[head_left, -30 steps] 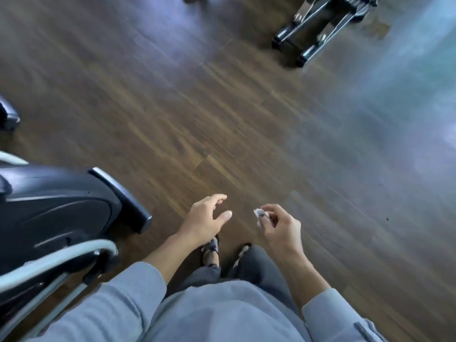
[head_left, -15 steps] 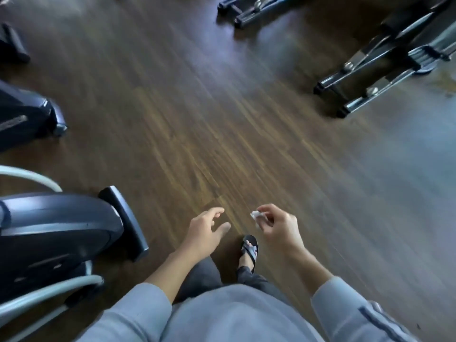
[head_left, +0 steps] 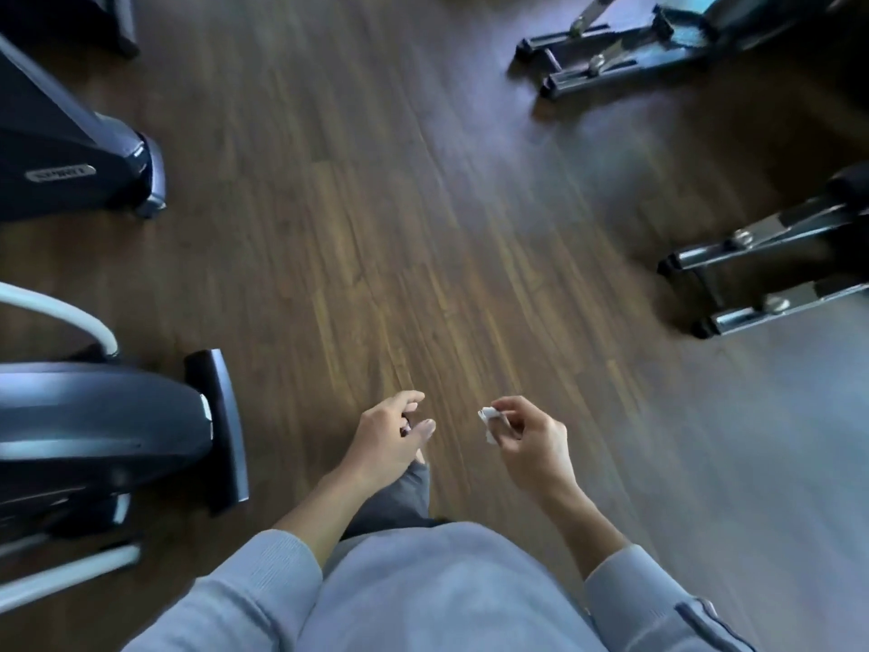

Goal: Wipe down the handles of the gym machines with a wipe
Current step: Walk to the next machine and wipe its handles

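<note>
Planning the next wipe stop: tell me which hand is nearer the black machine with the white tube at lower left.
Left. The left hand hangs empty just right of the black machine; the right hand, pinching the wipe, is farther right, past the left hand.

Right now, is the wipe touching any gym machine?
No, the small white wipe is pinched in the right hand above bare floor.

Gym, exercise machines (head_left: 94, 430), wood-look floor (head_left: 399, 228)
</note>
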The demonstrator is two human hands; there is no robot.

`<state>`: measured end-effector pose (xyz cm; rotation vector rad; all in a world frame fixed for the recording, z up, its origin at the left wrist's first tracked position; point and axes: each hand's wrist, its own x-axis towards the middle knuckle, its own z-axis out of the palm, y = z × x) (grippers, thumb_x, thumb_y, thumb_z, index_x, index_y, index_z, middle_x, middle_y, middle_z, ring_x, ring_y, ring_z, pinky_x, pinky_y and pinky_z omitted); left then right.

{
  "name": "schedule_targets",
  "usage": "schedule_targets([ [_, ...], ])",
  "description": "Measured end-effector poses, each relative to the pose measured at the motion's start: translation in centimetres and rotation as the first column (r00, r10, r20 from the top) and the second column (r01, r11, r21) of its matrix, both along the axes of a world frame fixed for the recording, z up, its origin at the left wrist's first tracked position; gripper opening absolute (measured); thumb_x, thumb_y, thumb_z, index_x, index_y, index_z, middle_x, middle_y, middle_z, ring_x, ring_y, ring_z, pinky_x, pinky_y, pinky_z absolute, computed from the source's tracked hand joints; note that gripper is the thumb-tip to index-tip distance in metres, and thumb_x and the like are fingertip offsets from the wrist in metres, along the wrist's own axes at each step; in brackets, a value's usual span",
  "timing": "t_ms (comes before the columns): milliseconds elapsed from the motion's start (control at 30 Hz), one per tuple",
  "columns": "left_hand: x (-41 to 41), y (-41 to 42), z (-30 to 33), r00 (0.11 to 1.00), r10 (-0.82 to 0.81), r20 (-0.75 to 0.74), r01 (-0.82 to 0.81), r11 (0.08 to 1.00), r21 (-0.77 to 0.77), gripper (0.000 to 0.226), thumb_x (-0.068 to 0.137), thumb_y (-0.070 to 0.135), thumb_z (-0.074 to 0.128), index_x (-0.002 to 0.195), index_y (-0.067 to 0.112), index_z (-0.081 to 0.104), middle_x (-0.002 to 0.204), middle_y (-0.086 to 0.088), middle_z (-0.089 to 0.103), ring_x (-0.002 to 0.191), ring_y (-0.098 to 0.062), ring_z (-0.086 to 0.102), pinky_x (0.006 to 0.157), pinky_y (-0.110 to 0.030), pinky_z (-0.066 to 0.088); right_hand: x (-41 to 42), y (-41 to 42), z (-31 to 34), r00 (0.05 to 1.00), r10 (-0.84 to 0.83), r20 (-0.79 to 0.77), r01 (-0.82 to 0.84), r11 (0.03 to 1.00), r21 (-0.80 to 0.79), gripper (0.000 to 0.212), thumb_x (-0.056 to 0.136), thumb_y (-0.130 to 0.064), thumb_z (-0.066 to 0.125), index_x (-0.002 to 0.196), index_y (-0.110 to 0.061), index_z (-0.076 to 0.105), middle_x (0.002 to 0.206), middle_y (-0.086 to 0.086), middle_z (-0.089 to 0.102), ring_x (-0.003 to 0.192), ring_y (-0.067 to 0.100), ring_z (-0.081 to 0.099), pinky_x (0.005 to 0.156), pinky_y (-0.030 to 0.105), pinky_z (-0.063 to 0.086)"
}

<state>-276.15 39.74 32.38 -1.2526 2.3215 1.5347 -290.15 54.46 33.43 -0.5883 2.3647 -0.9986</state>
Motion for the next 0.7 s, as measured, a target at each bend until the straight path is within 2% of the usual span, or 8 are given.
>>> schedule_targets([
  [133, -4.3, -6.0, 0.4, 0.999, -0.017, -0.034, 0.018, 0.999, 0.029, 0.046, 0.091, 0.032, 0.064, 0.135, 0.023, 0.054, 0.133, -0.003, 0.06, 0.112, -0.016, 0.06, 0.094, -0.025, 0.046, -4.6, -6.1, 1.3, 0.999, 0.001, -0.039, -0.002, 1.0, -0.021, 0.01, 0.084, -0.011, 0.07, 0.086, -0.02, 0.071, 0.063, -0.013, 0.069, 0.06, -0.004, 0.063, 0.056, 0.003, 0.04],
  [267, -6.6, -11.7, 1.0, 0.997, 0.063, -0.042, -0.063, 0.998, -0.003, 0.045, 0.09, 0.035, 0.065, 0.132, 0.023, 0.055, 0.131, -0.004, 0.061, 0.111, -0.018, 0.062, 0.097, -0.034, 0.05, -7.7, -12.4, 1.6, 0.998, 0.048, -0.036, -0.049, 0.998, -0.028, 0.007, 0.085, -0.011, 0.07, 0.089, -0.016, 0.071, 0.063, -0.017, 0.065, 0.059, -0.011, 0.06, 0.056, 0.002, 0.04],
  [367, -7.8, -15.3, 1.3, 0.987, 0.16, -0.033, -0.16, 0.987, -0.013, 0.043, 0.09, 0.033, 0.065, 0.131, 0.023, 0.056, 0.13, -0.001, 0.061, 0.109, -0.016, 0.061, 0.091, -0.025, 0.046, -9.6, -17.0, 1.2, 0.996, 0.085, -0.018, -0.086, 0.995, -0.047, 0.005, 0.084, -0.014, 0.071, 0.088, -0.018, 0.071, 0.061, -0.012, 0.067, 0.055, -0.004, 0.058, 0.053, 0.004, 0.039],
  [467, -9.0, -18.4, 0.9, 0.967, 0.253, -0.033, -0.253, 0.967, -0.013, 0.041, 0.091, 0.027, 0.066, 0.13, 0.019, 0.058, 0.129, -0.003, 0.062, 0.103, -0.01, 0.058, 0.087, -0.017, 0.041, -11.5, -21.6, 0.5, 0.986, 0.165, -0.003, -0.165, 0.986, -0.032, 0.005, 0.084, -0.016, 0.071, 0.088, -0.019, 0.072, 0.06, -0.013, 0.065, 0.055, -0.006, 0.057, 0.054, 0.002, 0.037],
  [700, -13.5, -26.9, 1.5, 0.889, 0.457, -0.019, -0.457, 0.888, -0.043, 0.042, 0.09, 0.023, 0.067, 0.13, 0.017, 0.059, 0.126, -0.004, 0.062, 0.101, -0.011, 0.059, 0.086, -0.017, 0.042, -18.4, -34.2, 0.0, 0.94, 0.336, 0.052, -0.334, 0.941, -0.054, 0.002, 0.087, -0.023, 0.069, 0.086, -0.022, 0.07, 0.067, -0.009, 0.071, 0.058, -0.004, 0.059, 0.056, 0.003, 0.039],
])
